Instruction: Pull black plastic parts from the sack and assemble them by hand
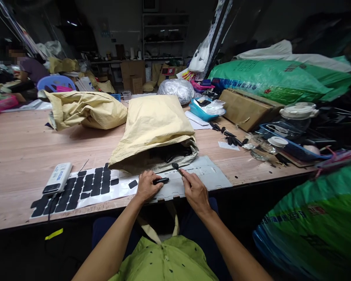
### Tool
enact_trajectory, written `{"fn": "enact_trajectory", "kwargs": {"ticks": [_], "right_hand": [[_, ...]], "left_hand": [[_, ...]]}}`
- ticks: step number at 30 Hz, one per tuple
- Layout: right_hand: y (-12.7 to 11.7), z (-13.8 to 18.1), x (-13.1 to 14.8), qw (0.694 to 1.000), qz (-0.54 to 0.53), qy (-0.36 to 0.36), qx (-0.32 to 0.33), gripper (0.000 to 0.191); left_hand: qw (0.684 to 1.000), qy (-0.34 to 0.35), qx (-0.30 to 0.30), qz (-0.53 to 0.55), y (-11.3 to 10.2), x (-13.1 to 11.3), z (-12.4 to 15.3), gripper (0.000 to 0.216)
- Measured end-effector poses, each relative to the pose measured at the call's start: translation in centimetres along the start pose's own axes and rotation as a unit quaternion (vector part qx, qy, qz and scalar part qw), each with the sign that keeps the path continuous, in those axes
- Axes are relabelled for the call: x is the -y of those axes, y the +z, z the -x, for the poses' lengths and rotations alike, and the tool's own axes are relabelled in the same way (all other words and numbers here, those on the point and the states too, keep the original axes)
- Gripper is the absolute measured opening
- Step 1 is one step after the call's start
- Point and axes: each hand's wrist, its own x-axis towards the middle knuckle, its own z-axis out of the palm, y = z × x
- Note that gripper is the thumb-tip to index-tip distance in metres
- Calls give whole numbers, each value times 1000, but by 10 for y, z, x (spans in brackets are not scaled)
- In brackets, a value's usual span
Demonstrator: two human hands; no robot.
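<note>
At the table's front edge my left hand is closed on a short, glossy black oblong piece, which lies low over a grey board. My right hand pinches a thin stick with a dark round head, its head pointing up and left near the bag's mouth. Just beyond both hands, a yellow paper bag lies on its side, its mouth toward me, with dark pieces inside. Left of my left hand is a white sheet of black rounded-square stickers.
A white device with a cable rests on the sticker sheet. Behind it lies another yellow bag. Loose black pieces, a cardboard box and clear jars stand right. Large green sacks bound that side. A person sits far left.
</note>
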Motion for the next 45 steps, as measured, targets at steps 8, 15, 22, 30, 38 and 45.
{"fn": "enact_trajectory", "kwargs": {"ticks": [8,15,22,30,38,45], "right_hand": [[16,-48,-39,976,216,37,-16,32],[21,-42,-41,972,231,30,-30,32],[19,-44,-37,972,229,44,-21,33],[17,-45,-34,970,238,48,-12,32],[19,-45,-34,969,240,51,-12,32],[19,-45,-33,970,237,49,-13,33]], "left_hand": [[1000,7,6,-9,-1,1,0,21],[999,8,31,1,-8,-1,1,30],[998,28,46,12,-14,-3,2,31],[987,142,65,44,-17,-1,48,25],[977,182,91,-59,1,-3,107,17],[992,102,-63,-35,-8,-33,8,16]]}}
